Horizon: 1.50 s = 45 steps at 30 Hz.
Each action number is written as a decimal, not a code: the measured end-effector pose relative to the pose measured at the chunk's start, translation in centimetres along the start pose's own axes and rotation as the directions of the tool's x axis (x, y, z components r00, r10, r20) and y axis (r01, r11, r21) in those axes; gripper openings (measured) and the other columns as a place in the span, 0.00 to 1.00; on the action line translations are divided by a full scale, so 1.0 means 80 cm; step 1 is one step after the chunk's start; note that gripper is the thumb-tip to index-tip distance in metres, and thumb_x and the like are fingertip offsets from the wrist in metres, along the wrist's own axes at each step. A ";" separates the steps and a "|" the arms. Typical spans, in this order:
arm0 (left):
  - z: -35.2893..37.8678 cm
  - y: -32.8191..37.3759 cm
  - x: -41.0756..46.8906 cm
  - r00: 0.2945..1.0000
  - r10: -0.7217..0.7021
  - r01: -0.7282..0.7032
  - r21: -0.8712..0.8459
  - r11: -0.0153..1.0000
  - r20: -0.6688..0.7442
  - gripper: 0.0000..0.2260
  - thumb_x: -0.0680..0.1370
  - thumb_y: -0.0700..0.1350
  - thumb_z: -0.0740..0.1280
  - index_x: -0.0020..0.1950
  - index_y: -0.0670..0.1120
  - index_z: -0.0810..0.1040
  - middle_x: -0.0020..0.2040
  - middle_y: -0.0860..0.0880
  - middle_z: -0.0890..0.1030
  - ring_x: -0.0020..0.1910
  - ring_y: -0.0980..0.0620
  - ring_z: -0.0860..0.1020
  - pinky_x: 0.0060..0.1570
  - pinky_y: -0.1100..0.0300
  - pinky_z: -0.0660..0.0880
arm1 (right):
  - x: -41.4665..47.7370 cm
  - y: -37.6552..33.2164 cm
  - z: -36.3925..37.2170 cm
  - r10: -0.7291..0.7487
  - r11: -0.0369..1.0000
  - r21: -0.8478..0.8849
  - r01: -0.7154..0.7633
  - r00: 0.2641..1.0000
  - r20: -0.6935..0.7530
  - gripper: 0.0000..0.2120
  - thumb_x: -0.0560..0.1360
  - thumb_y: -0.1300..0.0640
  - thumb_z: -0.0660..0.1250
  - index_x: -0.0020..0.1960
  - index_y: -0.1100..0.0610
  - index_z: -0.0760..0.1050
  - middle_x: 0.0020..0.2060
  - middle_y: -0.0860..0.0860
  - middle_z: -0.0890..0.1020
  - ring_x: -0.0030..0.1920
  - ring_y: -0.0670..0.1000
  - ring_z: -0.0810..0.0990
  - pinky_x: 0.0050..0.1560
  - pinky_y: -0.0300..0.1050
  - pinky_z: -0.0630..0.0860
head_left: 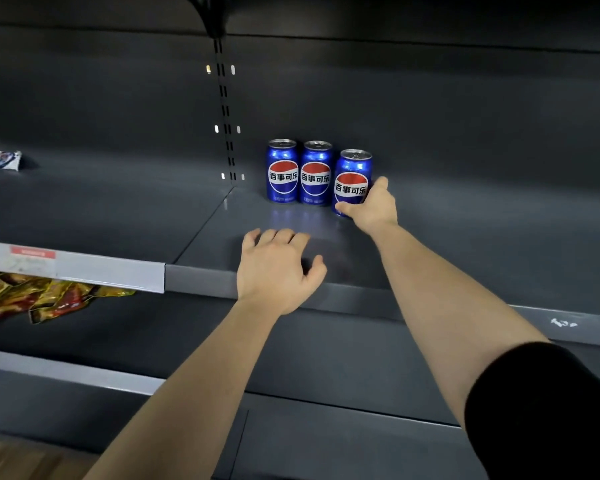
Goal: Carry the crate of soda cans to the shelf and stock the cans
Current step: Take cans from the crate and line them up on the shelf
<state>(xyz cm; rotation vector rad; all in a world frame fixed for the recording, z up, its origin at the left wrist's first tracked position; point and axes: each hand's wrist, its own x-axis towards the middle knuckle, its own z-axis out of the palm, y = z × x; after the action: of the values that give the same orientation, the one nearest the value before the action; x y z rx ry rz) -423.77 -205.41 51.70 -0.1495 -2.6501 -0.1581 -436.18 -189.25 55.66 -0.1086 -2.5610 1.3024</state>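
Three blue soda cans stand upright in a row near the back of the dark grey shelf (465, 237). My right hand (371, 206) grips the rightmost can (353, 178) low on its side, a little forward of the other two. The left can (282, 171) and the middle can (316, 173) stand close together against the back panel. My left hand (278, 268) hovers over the shelf's front part with fingers relaxed and holds nothing. The crate is out of view.
A slotted upright (226, 126) divides the back panel just left of the cans. A white wrapped packet (0, 159) lies on the neighbouring shelf at far left. Yellow-red snack bags (42, 296) lie on the lower left shelf under a price strip (73, 266).
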 end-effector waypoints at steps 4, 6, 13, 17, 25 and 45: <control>-0.001 0.000 0.000 1.000 0.003 -0.003 0.000 1.000 -0.003 0.29 0.73 0.62 0.45 0.64 0.54 0.76 0.58 0.54 0.79 0.59 0.51 0.74 0.67 0.51 0.58 | 0.012 0.000 0.007 0.007 1.000 -0.011 -0.007 1.000 -0.021 0.31 0.70 0.54 0.77 0.63 0.60 0.63 0.60 0.56 0.78 0.58 0.58 0.79 0.53 0.50 0.76; -0.001 0.001 0.000 1.000 0.001 -0.001 -0.005 1.000 -0.009 0.28 0.73 0.62 0.46 0.63 0.53 0.77 0.57 0.53 0.80 0.58 0.51 0.75 0.67 0.51 0.59 | 0.018 0.002 0.010 0.006 0.999 -0.038 -0.008 1.000 -0.030 0.31 0.70 0.52 0.77 0.63 0.59 0.63 0.60 0.56 0.79 0.58 0.59 0.79 0.51 0.50 0.75; -0.002 0.002 -0.001 1.000 -0.007 0.007 -0.008 1.000 -0.016 0.27 0.73 0.61 0.47 0.63 0.54 0.77 0.57 0.53 0.80 0.57 0.51 0.75 0.68 0.50 0.60 | 0.032 0.007 0.015 0.010 0.986 -0.166 -0.021 0.998 -0.066 0.32 0.71 0.46 0.75 0.66 0.56 0.63 0.58 0.55 0.80 0.58 0.60 0.79 0.46 0.49 0.73; -0.001 0.002 0.000 1.000 -0.011 0.011 -0.002 1.000 -0.014 0.27 0.74 0.61 0.48 0.62 0.54 0.77 0.57 0.53 0.80 0.57 0.51 0.75 0.68 0.50 0.60 | 0.032 0.007 0.018 0.008 0.977 -0.213 -0.026 0.996 -0.085 0.34 0.71 0.43 0.74 0.69 0.54 0.63 0.57 0.55 0.81 0.58 0.60 0.79 0.45 0.49 0.72; -0.001 0.000 0.002 1.000 -0.016 0.016 -0.025 1.000 -0.006 0.28 0.73 0.61 0.47 0.63 0.53 0.77 0.57 0.53 0.80 0.58 0.50 0.75 0.67 0.51 0.59 | 0.026 0.012 0.013 0.054 0.985 -0.165 -0.058 0.998 -0.028 0.44 0.72 0.46 0.75 0.76 0.58 0.53 0.66 0.59 0.75 0.65 0.60 0.75 0.54 0.49 0.72; -0.032 -0.005 -0.019 0.992 0.126 -0.123 -0.156 0.980 0.013 0.26 0.79 0.62 0.55 0.72 0.50 0.66 0.71 0.46 0.68 0.68 0.43 0.67 0.65 0.47 0.60 | -0.166 -0.006 -0.083 -0.035 0.999 0.026 0.040 0.984 -0.173 0.19 0.76 0.49 0.69 0.65 0.55 0.77 0.55 0.51 0.83 0.54 0.46 0.80 0.59 0.36 0.73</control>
<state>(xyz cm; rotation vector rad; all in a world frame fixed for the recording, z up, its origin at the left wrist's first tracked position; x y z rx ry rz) -421.28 -206.30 53.22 -0.3694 -2.6400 -0.3229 -421.57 -186.80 57.13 -0.1592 -2.3868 1.2585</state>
